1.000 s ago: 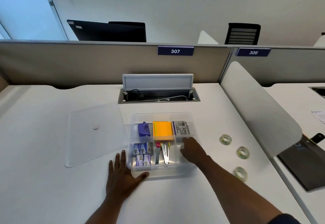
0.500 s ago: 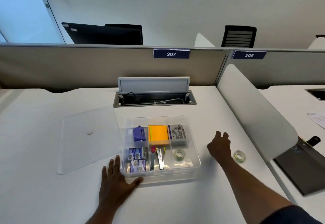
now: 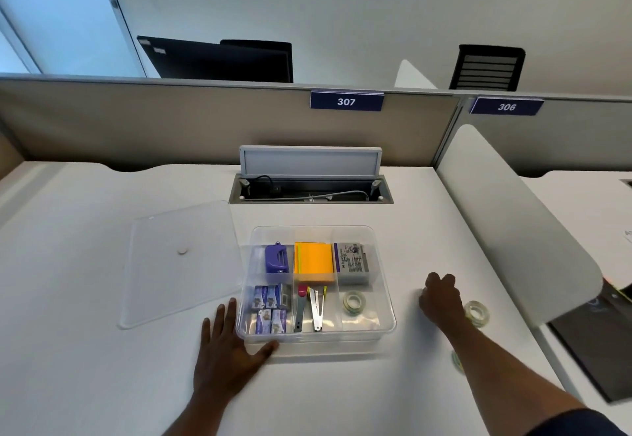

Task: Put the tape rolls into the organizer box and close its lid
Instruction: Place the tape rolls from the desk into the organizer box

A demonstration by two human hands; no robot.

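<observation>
The clear organizer box (image 3: pixel 384 328) stands open on the white desk. One clear tape roll (image 3: pixel 354 303) lies in its front right compartment. The clear lid (image 3: pixel 181 261) lies flat to the left of the box. My left hand (image 3: pixel 227 350) rests flat on the desk with fingers apart, thumb against the box's front left corner. My right hand (image 3: pixel 441 298) is right of the box, fingers curled down over a tape roll that is almost wholly hidden beneath them. A second tape roll (image 3: pixel 477 312) lies just right of that hand. A third roll (image 3: pixel 457 362) peeks out beside my right forearm.
The box also holds a purple punch (image 3: pixel 277 259), orange sticky notes (image 3: pixel 314 263), a grey packet (image 3: pixel 352 261), small staple boxes (image 3: pixel 270 309) and metal tools (image 3: pixel 309 309). An open cable tray (image 3: pixel 311 192) lies behind. A white divider panel (image 3: pixel 513 223) rises on the right.
My right hand left a tape roll in the box, swung right across the desk and curled its fingers down over another roll. My left hand stayed at the box corner.
</observation>
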